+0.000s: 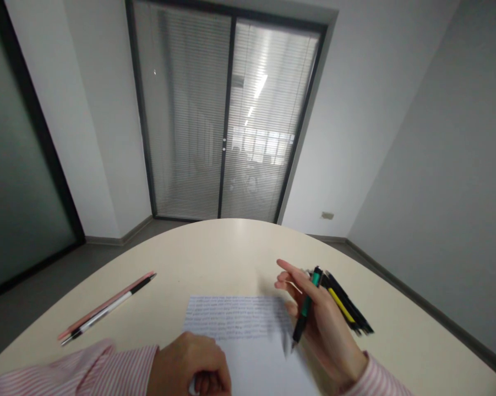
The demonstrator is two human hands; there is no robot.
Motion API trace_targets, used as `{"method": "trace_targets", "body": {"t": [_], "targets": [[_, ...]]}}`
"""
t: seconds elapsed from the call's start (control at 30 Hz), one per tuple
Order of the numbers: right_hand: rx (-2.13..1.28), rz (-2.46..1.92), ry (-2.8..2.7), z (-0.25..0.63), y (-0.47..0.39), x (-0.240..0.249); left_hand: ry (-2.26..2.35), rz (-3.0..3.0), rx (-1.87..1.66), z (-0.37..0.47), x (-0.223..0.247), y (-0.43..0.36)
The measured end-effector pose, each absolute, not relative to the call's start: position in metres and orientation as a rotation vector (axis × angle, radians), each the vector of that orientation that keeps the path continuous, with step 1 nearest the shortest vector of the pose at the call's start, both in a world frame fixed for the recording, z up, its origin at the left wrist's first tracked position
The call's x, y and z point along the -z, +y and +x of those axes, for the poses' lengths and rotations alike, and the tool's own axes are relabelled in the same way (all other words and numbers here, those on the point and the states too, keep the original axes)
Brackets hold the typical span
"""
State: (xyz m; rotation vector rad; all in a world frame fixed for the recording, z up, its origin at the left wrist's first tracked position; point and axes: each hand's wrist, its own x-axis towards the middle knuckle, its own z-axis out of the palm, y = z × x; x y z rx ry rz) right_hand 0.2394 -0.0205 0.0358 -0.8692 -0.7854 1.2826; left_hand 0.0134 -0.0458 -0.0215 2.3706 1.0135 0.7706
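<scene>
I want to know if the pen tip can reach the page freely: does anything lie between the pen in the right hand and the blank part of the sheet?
Nothing visible does. The right hand holds the green-and-black pen tip-down just above the sheet of paper, beside its handwritten lines. The left hand rests at the sheet's near left edge, clear of the tip.

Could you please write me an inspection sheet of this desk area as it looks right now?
Surface: rounded cream table, matt, no spills seen.
Job's things: white paper sheet with handwritten lines lies flat in front of the person; green-and-black pen is held tip down over the sheet's right edge.
Clutter: pink pen and black-and-white pen lie side by side at the left; bundle of dark pens, one yellow, beyond the right hand.
Hands: left hand curled into a fist at the sheet's near left; right hand grips the green-and-black pen.
Cables: nothing seen.
Surroundings: grey walls, glass door with slatted blinds, wall socket.
</scene>
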Motion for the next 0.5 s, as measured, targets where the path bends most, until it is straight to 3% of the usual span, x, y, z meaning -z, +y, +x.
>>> {"method": "trace_targets", "body": {"t": [0.37, 0.5], "targets": [[-0.920, -1.246, -1.308, 0.242, -0.032, 0.000, 0.966, 2.392, -0.705, 0.011, 0.034, -0.038], [-1.164, -1.244, -1.326, 0.240, -0.032, -0.001, 0.963, 2.402, -0.615, 0.009, 0.024, -0.040]]}}
